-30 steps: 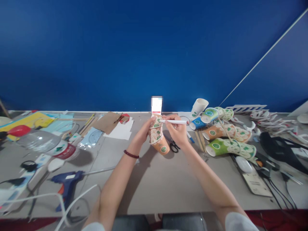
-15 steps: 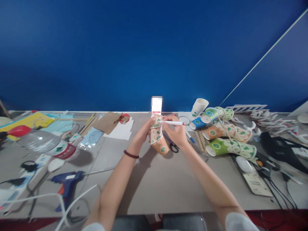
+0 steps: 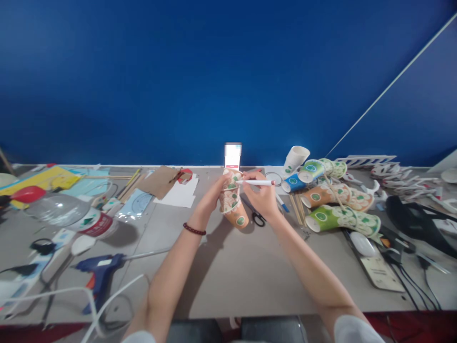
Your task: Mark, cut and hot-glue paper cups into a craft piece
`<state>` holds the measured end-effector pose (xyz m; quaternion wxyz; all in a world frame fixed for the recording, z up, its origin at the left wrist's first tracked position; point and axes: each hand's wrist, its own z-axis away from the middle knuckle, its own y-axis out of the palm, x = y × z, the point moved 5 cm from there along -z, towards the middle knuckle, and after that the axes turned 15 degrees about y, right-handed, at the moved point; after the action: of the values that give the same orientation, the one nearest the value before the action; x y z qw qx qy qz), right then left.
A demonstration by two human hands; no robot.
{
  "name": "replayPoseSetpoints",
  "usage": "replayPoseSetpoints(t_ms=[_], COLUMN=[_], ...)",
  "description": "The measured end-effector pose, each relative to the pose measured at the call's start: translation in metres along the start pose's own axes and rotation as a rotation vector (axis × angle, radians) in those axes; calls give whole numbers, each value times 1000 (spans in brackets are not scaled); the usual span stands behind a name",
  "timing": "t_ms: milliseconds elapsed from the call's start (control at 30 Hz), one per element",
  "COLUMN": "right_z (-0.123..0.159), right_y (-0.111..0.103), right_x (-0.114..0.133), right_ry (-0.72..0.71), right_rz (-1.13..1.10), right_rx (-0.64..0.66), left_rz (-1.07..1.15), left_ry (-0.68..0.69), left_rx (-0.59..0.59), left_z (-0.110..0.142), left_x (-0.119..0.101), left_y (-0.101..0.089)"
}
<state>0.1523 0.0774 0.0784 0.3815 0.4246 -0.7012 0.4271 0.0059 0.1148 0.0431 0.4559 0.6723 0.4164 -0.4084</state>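
My left hand [image 3: 213, 196] is closed round the far end of joined paper cups [image 3: 231, 200], patterned in white, green and orange, with the orange end toward me. Between the fingers of my right hand [image 3: 262, 197] is a white marker [image 3: 257, 182] with a red end. Its tip meets or nearly meets the side of the cups; I cannot tell if it touches. Black-handled scissors [image 3: 258, 218] lie under and beside my right hand, partly hidden. Beyond the cups a lit phone [image 3: 233, 156] stands against the blue wall.
More joined paper cups [image 3: 342, 220] lie at the right, near wooden sticks [image 3: 296, 208] and a black phone-like slab with a white mouse [image 3: 362, 244]. On the left are a plastic bottle [image 3: 76, 214], a blue glue gun [image 3: 101, 274], cardboard [image 3: 160, 182] and a power strip [image 3: 53, 262].
The joined cups have shifted and turned very slightly in my left hand, their orange end moving a little left and up. The marker stays in my right hand at nearly the same place.
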Motion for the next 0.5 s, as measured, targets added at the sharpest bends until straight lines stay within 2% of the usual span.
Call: replayPoseSetpoints(t_ms=[500], right_z=[-1], right_y=[-1], right_x=[-1], right_ry=[3], right_rz=[-22], right_rx=[1], left_rz=[-28], left_ry=[-40], left_rx=[-18], left_z=[1], left_x=[0], left_y=[0])
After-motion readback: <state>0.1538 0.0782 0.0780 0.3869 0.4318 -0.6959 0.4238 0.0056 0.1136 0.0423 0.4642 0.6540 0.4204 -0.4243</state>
